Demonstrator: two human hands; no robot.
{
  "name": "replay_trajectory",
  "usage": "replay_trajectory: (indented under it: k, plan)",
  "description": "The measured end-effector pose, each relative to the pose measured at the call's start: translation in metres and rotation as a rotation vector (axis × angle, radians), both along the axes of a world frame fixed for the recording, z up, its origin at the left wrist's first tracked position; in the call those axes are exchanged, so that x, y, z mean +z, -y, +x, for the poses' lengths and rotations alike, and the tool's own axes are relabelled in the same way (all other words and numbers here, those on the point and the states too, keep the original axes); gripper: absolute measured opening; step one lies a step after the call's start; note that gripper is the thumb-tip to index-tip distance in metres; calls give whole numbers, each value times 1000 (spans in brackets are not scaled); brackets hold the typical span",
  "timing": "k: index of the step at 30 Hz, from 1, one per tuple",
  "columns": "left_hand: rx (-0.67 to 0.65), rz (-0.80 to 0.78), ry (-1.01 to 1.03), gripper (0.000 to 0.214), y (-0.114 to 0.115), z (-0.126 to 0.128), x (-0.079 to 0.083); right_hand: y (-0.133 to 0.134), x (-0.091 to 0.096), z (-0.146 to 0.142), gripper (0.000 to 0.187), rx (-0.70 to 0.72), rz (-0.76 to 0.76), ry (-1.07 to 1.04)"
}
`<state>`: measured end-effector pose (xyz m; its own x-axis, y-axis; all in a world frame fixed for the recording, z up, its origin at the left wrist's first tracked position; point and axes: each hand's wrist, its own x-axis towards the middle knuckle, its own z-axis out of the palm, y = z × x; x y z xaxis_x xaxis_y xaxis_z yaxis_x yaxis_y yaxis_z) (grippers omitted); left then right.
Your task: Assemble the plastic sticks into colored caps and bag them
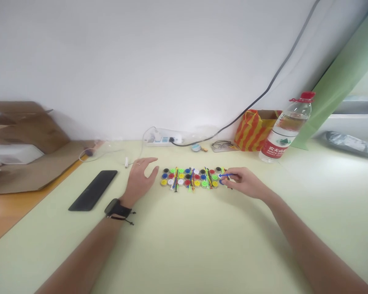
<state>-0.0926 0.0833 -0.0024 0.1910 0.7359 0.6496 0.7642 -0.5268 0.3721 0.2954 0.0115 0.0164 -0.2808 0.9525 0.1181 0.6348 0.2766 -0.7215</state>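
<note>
Stick (227,175), blue, pinched in your right hand (247,182) at the coloured discs (197,177); your left hand (140,178) empty, thumb spread wide.

1. On your left, a flat black slab (93,190) lies on the pale green tabletop (184,245), near a white cable plug (126,162).
2. At your far left you see an open cardboard box (53,130).
3. Ahead of you, by the wall (135,61), sits a white power strip (163,140).
4. To your right, a red-and-yellow striped bag (248,134) stands just beside a water bottle (276,143) with a red cap (307,95).
</note>
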Motion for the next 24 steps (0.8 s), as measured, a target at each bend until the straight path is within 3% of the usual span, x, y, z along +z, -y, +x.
replay_trajectory:
  k: [2, 6, 8, 10, 12, 16, 20, 24]
  plan:
    - [-119, -8, 40, 25, 14, 13, 11, 9, 3, -17, 30, 86, -16, -26]
    - [-480, -244, -37, 19, 50, 42, 19, 28, 1, -56, 17, 333, -8, 6]
    - [-616, -376, -138, 22, 66, 56, 19, 32, 0, -65, 16, 389, -6, -14]
    - [-700, -467, -189, 37, 79, 68, 16, 27, -3, -61, 19, 307, 17, -68]
    - [-728, -500, -214, 55, 86, 77, 13, 16, -9, -48, 26, 111, 83, -110]
    - [-718, -482, -220, 39, 87, 86, 7, -12, -32, -16, 36, -174, 229, 20]
    - [-703, -483, -219, 26, 84, 87, 2, -25, -49, -5, 41, -189, 209, 209]
    - [-701, -491, -199, 25, 84, 86, 0, -24, -48, -7, 37, -161, 184, 250]
